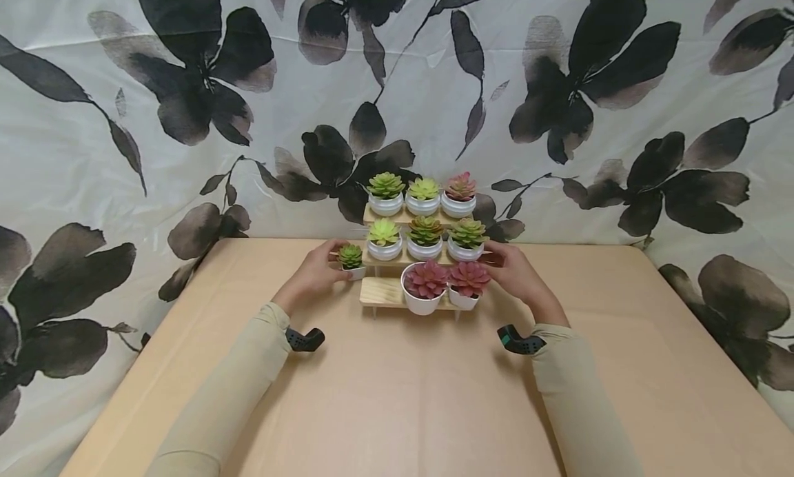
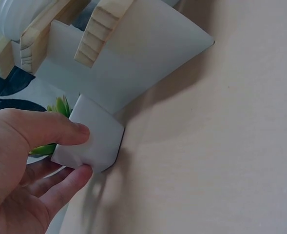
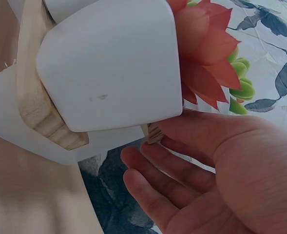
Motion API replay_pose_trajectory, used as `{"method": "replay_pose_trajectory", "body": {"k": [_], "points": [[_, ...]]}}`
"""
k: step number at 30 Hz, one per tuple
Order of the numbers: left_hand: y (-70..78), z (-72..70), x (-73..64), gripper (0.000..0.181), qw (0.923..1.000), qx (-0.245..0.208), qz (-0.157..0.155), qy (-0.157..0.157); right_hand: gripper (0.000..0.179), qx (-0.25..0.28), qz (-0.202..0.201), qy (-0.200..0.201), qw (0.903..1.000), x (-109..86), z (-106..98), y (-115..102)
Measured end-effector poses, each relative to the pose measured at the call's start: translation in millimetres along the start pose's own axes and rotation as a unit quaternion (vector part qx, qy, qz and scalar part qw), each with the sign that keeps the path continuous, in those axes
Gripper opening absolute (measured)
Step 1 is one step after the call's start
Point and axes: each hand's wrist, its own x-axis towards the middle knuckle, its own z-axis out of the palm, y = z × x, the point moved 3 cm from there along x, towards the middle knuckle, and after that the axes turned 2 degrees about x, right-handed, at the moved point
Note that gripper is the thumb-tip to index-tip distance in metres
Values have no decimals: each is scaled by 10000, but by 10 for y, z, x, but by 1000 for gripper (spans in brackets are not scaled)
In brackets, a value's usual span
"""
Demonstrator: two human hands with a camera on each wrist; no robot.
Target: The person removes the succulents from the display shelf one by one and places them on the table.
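My left hand (image 1: 315,273) pinches a small white pot (image 2: 92,134) with a green succulent (image 1: 350,256), just left of a tiered wooden stand (image 1: 381,292). The thumb lies on one side of the pot and fingers on the other. Whether its base touches the table, I cannot tell. At the stand's right side is my right hand (image 1: 517,273), its fingers loosely bent beside a white pot (image 3: 109,68) with a red succulent (image 1: 469,278). That pot sits on the bottom shelf. The right thumb's tip is hidden behind it, near a wooden shelf end (image 3: 154,132).
Another red succulent (image 1: 426,279) in a larger white pot stands mid bottom shelf. Green succulents (image 1: 424,231) line the middle shelf; two green ones and a pink one (image 1: 460,186) fill the top. A floral cloth (image 1: 434,84) hangs behind the table (image 1: 409,394).
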Motion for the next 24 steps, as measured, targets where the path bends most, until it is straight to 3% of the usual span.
{"method": "replay_pose_trajectory", "body": {"k": [14, 24], "points": [[-37, -9, 48, 68, 10000, -85, 42, -6, 45, -64, 42, 13, 10000, 10, 14, 15], [30, -69, 11, 78, 9993, -306, 201, 110, 47, -44, 90, -16, 9999, -2, 7, 15]]}}
